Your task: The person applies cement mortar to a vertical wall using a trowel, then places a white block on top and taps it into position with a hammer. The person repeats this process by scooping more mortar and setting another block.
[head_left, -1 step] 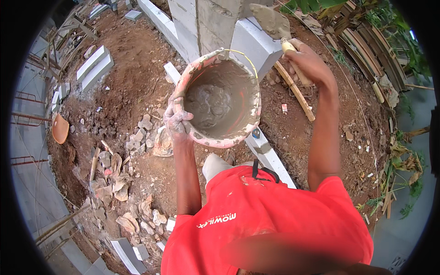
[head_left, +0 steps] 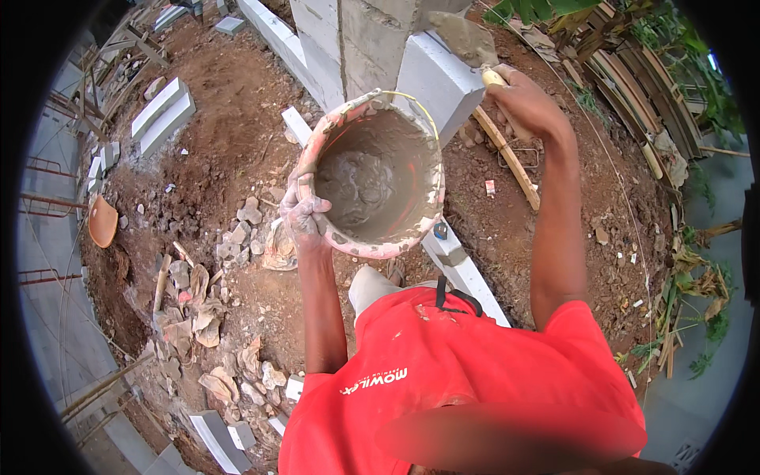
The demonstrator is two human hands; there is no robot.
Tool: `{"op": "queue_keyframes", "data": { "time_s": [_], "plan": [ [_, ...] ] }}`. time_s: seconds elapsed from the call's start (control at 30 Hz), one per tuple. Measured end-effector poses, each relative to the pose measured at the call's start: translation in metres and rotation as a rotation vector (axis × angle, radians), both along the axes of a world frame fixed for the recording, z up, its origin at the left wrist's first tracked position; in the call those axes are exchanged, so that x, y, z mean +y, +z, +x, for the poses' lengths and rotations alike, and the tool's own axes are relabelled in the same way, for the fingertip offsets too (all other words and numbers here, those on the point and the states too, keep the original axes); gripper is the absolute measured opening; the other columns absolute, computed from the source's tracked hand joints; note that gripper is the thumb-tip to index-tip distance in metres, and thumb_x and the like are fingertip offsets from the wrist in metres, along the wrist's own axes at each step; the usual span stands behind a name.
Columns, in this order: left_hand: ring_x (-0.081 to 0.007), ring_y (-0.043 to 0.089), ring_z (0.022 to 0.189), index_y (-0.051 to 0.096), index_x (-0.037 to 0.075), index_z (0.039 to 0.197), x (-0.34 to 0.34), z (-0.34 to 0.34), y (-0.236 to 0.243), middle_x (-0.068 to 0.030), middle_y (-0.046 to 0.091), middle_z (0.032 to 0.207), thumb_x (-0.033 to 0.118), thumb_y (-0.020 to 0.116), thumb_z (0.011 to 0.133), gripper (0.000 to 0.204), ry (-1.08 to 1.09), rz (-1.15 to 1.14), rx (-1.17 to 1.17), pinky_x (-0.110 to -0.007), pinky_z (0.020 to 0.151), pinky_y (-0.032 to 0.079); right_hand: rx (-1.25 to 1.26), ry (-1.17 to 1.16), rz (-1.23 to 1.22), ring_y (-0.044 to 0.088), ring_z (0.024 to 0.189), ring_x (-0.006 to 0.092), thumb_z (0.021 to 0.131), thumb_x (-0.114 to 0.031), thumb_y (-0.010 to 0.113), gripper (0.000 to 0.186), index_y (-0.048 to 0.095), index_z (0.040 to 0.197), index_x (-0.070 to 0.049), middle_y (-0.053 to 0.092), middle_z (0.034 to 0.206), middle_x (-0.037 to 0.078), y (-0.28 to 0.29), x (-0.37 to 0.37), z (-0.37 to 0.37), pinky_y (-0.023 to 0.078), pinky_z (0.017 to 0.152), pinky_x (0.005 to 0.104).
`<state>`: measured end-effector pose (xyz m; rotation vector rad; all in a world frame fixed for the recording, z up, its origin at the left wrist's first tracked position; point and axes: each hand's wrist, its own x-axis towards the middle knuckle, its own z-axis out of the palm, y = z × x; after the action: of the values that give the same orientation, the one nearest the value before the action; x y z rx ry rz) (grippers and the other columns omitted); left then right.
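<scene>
Head view: facing the grey column (head_left: 380, 36), holding up a bucket (head_left: 380, 250) just shifted slightly down and left; probably only readjusting, with mortar (head_left: 360, 178) seemingly unchanged inside. Gripping a smeared trowel (head_left: 465, 38) by the handle in the right hand (head_left: 526, 101), apart from the left hand (head_left: 305, 212), clamped on the bucket's rim.

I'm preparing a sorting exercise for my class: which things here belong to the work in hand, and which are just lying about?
In hand:
bucket, its rim held by the left hand
wet grey mix, inside it
trowel, in the right hand

Seemingly just lying about:
shallow orange dish, at far left
wooden strip
loose stones
</scene>
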<state>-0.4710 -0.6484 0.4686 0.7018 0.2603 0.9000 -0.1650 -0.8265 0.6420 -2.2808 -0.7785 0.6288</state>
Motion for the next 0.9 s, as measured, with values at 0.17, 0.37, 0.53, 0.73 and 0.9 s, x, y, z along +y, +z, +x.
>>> {"op": "queue_keyframes", "data": {
  "time_s": [0.17,0.37,0.53,0.73,0.9],
  "plan": [
    [-0.0276,0.058,0.125,0.064,-0.011,0.13,0.001,-0.035,-0.061,-0.0121,0.064,0.128,-0.001,0.06,0.049,0.082,0.209,0.032,0.256,-0.036,0.112,0.044,-0.275,0.004,-0.171,0.063,0.072,0.0177,0.088,-0.023,0.069,0.056,0.061,0.139,-0.001,0.071,0.094,0.012,-0.02,0.018,0.018,0.051,0.073,0.0383],
    [-0.0142,0.054,0.095,0.069,-0.01,0.085,-0.006,-0.086,-0.121,-0.0074,0.058,0.119,-0.007,0.06,0.056,0.031,0.373,-0.093,0.501,-0.023,0.075,0.042,-0.257,-0.121,-0.144,0.066,0.065,0.0239,0.086,-0.022,0.066,0.047,0.067,0.129,-0.002,0.07,0.08,0.014,-0.015,0.021,0.019,0.052,0.063,0.0418],
    [-0.0071,0.051,0.069,0.069,-0.011,0.084,-0.009,-0.104,-0.119,-0.0063,0.059,0.118,-0.011,0.057,0.058,0.029,0.411,-0.131,0.556,-0.02,0.056,0.034,-0.322,-0.117,-0.247,0.066,0.064,0.0212,0.085,-0.021,0.066,0.049,0.067,0.13,-0.003,0.071,0.083,0.015,-0.01,0.028,0.03,0.052,0.061,0.0395],
    [-0.0074,0.052,0.078,0.069,-0.012,0.085,0.001,-0.113,-0.148,-0.007,0.059,0.117,-0.011,0.059,0.057,0.03,0.381,-0.131,0.525,-0.022,0.062,0.038,-0.274,-0.213,-0.226,0.065,0.069,0.0196,0.087,-0.021,0.068,0.054,0.064,0.138,-0.003,0.073,0.09,0.017,0.007,0.006,-0.012,0.052,0.067,0.0382],
    [-0.009,0.05,0.085,0.067,-0.008,0.082,0.014,-0.1,-0.164,-0.0048,0.057,0.107,-0.009,0.06,0.056,0.028,0.306,-0.175,0.538,-0.023,0.068,0.038,-0.222,-0.324,-0.161,0.067,0.071,0.0219,0.089,-0.024,0.07,0.056,0.063,0.14,-0.004,0.074,0.095,0.018,-0.001,-0.016,-0.037,0.053,0.072,0.038]
  ]
}}
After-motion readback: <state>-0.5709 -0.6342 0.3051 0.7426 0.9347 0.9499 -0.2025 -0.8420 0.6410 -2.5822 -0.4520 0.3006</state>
